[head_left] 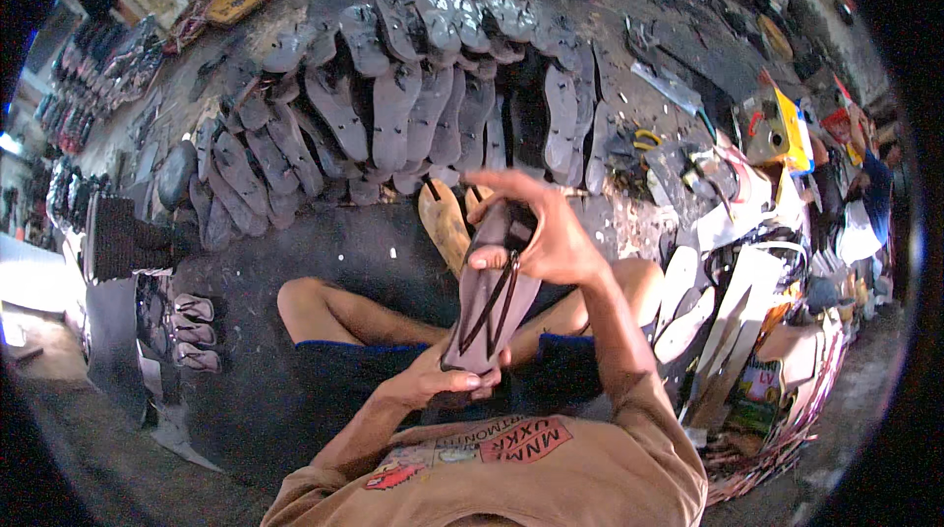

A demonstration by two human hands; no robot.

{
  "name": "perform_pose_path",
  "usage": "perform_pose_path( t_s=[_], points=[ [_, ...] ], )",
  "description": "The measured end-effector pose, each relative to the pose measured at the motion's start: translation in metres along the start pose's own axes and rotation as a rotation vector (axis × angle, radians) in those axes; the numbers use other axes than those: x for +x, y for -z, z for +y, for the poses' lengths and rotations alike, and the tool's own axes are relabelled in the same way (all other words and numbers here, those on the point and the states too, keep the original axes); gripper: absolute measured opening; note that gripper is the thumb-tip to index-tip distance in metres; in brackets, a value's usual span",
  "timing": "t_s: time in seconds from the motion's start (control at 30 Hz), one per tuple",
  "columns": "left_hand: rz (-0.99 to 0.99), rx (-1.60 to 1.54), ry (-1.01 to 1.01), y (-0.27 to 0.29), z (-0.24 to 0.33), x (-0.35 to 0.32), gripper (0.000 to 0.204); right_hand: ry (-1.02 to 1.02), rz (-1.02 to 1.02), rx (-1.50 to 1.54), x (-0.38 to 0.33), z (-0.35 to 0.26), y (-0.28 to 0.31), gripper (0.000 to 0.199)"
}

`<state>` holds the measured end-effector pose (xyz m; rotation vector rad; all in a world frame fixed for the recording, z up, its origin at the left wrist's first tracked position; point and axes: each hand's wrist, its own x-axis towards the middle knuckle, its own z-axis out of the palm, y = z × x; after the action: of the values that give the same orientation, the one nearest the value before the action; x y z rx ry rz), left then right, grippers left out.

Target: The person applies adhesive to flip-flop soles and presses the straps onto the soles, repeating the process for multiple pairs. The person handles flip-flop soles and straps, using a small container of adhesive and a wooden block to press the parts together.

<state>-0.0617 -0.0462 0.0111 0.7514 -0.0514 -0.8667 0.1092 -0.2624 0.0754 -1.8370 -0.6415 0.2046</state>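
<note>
Evidently, the sandal is held over the lap, its long axis pointing away from the body and its far end leaning right, with the dark strap making a narrow V. Good handling here probably means keeping the near end steady, spreading pressure through the thumb and sparing the strap a sideways twist. The left hand has its fingers clamped on the near end, forearm low; the right hand wraps its fingers around the far end, thumb across the upper face, elbow bent. Just beyond lies a yellowish sole-shaped piece, then rows of dark soles.
</note>
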Motion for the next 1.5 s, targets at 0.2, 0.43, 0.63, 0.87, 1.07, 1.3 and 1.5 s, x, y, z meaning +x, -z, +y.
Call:
perform_pose_path(
  t_s=[0.2, 0.43, 0.63, 0.87, 1.07, 1.3, 1.5],
  points=[
    [0.647, 0.993, -0.289, 0.047, -0.009, -0.047, 0.038, -0.113, -0.397, -0.1, -0.001, 0.005, -0.013, 0.114],
    [1.471, 0.242, -1.114, 0.25, 0.062, -0.161, 0.065, -0.287, 0.491, -0.886, 0.012, 0.208, 0.044, 0.08],
    [1.999, -0.642, -1.213, 0.439, 0.115, -0.322, 0.061, -0.28, 0.517, -1.075, 0.036, 0.276, 0.032, 0.069],
    [1.68, -0.364, -1.154, 0.391, 0.059, -0.231, 0.056, -0.099, 1.123, -0.48, -0.066, 0.152, 0.048, 0.06],
    [0.637, 0.279, -1.062, 0.093, 0.076, -0.062, 0.079, -0.423, 0.111, 0.798, -0.049, 0.046, -0.124, 0.037],
    [0.588, 1.304, -1.072, 0.007, 0.087, -0.036, 0.046, 0.121, 0.272, -0.013, -0.032, -0.017, -0.093, 0.062],
    [0.795, 1.283, -1.275, -0.025, 0.063, -0.008, 0.057, 0.31, 0.223, -0.08, -0.054, -0.043, -0.076, 0.048]
  ],
)
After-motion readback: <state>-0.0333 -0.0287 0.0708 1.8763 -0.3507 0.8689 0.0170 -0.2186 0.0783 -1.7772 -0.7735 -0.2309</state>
